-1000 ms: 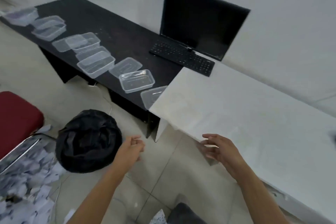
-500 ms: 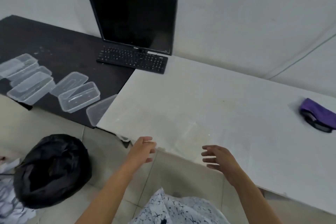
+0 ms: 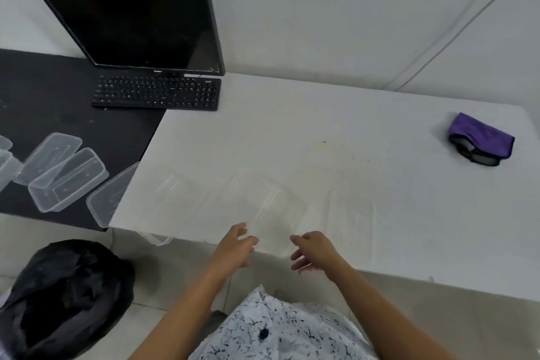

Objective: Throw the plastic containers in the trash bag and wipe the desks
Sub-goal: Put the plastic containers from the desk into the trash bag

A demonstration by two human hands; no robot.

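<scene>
Several clear plastic containers lie on the white desk (image 3: 380, 131), hard to make out against it; the nearest one (image 3: 277, 213) sits at the front edge. My left hand (image 3: 236, 245) and my right hand (image 3: 314, 253) hover on either side of its near end, fingers apart, holding nothing. More clear containers (image 3: 68, 180) and a lid (image 3: 109, 199) rest on the black desk (image 3: 58, 102) at the left. The black trash bag (image 3: 64, 295) stands open on the floor at the lower left.
A black monitor (image 3: 131, 12) and keyboard (image 3: 157, 93) stand at the back where the two desks meet. A purple cloth bundle (image 3: 479, 137) lies at the white desk's far right. Tiled floor lies under the desks.
The view has swung right and closer to the white desk. Both hands have moved forward up to the desk's front edge, around the nearest clear container.
</scene>
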